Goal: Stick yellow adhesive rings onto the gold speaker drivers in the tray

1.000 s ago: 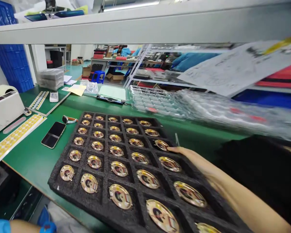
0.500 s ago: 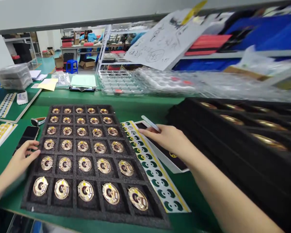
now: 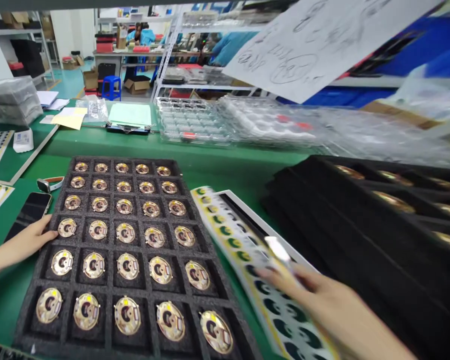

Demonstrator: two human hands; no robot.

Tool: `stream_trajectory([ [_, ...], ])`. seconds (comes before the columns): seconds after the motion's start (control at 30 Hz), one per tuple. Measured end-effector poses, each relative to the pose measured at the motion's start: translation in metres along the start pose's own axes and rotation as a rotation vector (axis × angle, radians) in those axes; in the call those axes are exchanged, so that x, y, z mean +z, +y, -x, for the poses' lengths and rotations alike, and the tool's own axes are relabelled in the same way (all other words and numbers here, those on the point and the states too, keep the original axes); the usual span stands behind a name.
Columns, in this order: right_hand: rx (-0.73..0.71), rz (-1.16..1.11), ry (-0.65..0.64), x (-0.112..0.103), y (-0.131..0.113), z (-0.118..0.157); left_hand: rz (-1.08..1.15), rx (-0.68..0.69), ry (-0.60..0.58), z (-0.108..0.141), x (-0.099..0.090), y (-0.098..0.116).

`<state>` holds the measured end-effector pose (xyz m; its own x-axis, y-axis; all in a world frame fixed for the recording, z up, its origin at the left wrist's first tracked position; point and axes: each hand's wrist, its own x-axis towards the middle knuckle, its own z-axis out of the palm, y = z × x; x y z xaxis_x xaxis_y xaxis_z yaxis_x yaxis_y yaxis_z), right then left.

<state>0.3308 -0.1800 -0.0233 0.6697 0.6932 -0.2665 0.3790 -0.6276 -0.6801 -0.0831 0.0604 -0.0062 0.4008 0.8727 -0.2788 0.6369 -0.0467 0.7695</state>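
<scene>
My left hand (image 3: 26,245) rests at the left edge of a black foam tray (image 3: 110,345), its fingers stretched out against the rim. Each visible pocket of the tray holds a round gold-coloured part (image 3: 127,315) with a dark curved patch and a yellow spot. My right hand (image 3: 307,290), smeared by motion, is closed round a slim pale tool (image 3: 279,250) whose kind I cannot make out. It is over a sheet of dark green, curved stickers (image 3: 243,255), which bends upward along its edge. Under the sheet lies a shallow white box (image 3: 232,195) with a dark inside.
Stacked black foam trays (image 3: 322,210) with more gold parts stand on the right. A phone (image 3: 30,212) and a wristwatch (image 3: 47,185) lie on the left. Clear plastic trays (image 3: 195,122) and a clipboard (image 3: 129,117) line the back, below a hanging handwritten paper (image 3: 285,55).
My right hand has moved down and nearer, along the sticker sheet, and the sheet has shifted and bent. My left hand stays by the tray's left edge. The camera view has tilted.
</scene>
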Motion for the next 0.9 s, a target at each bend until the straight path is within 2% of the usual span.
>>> stream_trajectory([
  [0.03,0.098,-0.156,0.005,-0.009,-0.008,0.004,-0.053,-0.011,-0.071,0.0,0.001,0.001],
  [0.07,0.176,-0.291,0.087,-0.017,-0.018,0.007,-0.082,-0.032,-0.138,0.001,0.004,0.003],
  [0.1,0.194,-0.391,0.143,-0.024,-0.03,0.009,-0.069,-0.051,-0.169,0.002,0.008,0.005],
  [0.2,0.063,-0.565,0.156,-0.025,-0.073,0.008,-0.021,-0.025,-0.19,0.006,0.026,0.013],
  [0.27,0.018,-0.667,0.042,-0.008,-0.105,0.003,0.044,0.025,-0.193,0.009,0.041,0.017],
  [0.33,0.032,-0.766,-0.191,0.02,-0.135,-0.002,0.119,0.045,-0.217,0.01,0.052,0.018],
  [0.4,0.021,-0.811,-0.38,0.054,-0.159,-0.007,0.17,0.032,-0.256,0.01,0.058,0.018],
  [0.47,0.016,-0.793,-0.469,0.086,-0.174,-0.011,0.11,0.042,-0.248,0.009,0.057,0.018],
  [0.53,0.013,-0.765,-0.521,0.111,-0.181,-0.015,-0.018,0.074,-0.168,0.005,0.053,0.02],
  [0.63,-0.019,-0.705,-0.599,0.133,-0.181,-0.019,-0.128,0.119,-0.021,-0.005,0.047,0.03],
  [0.77,-0.122,-0.607,-0.664,0.14,-0.172,-0.022,-0.132,0.159,-0.033,-0.02,0.046,0.047],
  [0.9,-0.266,-0.531,-0.573,0.132,-0.161,-0.029,-0.169,0.18,-0.068,-0.028,0.048,0.056],
])
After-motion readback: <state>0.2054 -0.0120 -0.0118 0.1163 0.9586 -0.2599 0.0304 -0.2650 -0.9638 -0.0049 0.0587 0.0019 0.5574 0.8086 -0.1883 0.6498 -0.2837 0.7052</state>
